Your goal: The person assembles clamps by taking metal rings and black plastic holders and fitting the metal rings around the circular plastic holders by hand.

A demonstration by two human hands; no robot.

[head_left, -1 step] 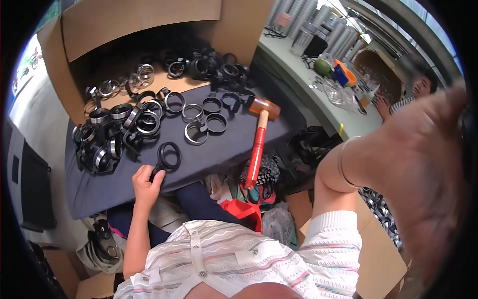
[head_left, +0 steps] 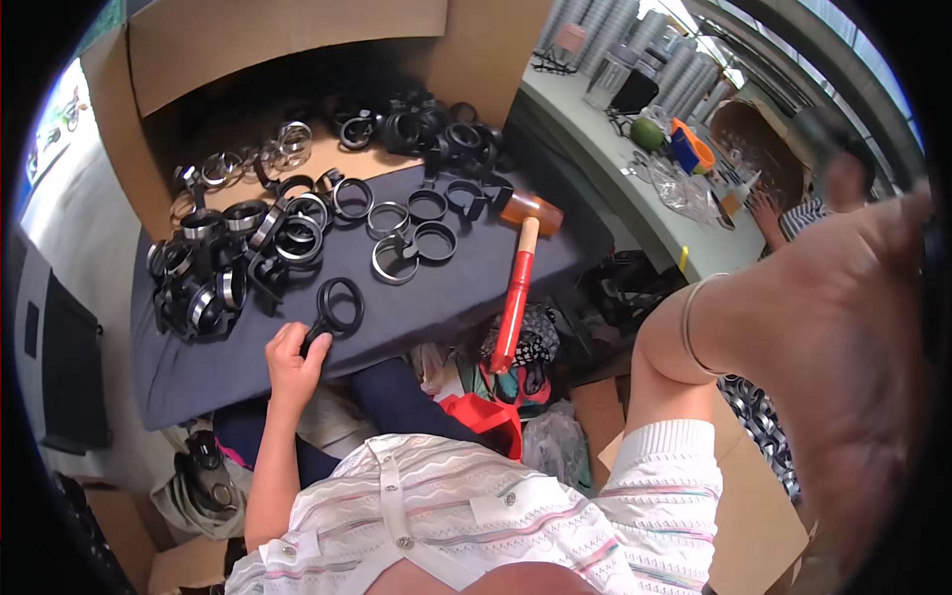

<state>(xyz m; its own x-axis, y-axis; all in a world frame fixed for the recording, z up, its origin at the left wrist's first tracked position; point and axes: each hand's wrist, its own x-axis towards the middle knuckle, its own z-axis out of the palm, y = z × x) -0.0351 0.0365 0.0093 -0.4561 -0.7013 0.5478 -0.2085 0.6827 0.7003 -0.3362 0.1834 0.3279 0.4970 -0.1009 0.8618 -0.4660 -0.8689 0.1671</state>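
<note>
Being gripped by its stem in the left hand [head_left: 290, 365], a black ring [head_left: 325, 300] is seen over the near edge of the tabletop [head_left: 426, 317]. The right hand [head_left: 833, 317] is raised well apart, close to the camera; its fingers are hidden, so its grasp cannot be told. The way to the cardboard box [head_left: 288, 45] is crowded by piled rings [head_left: 201, 226]. To the right, a mallet [head_left: 517, 285] is laid with its handle past the edge. Beyond, a second tabletop [head_left: 700, 248] is cluttered, and a co-worker's hand [head_left: 765, 212] is seen there.
</note>
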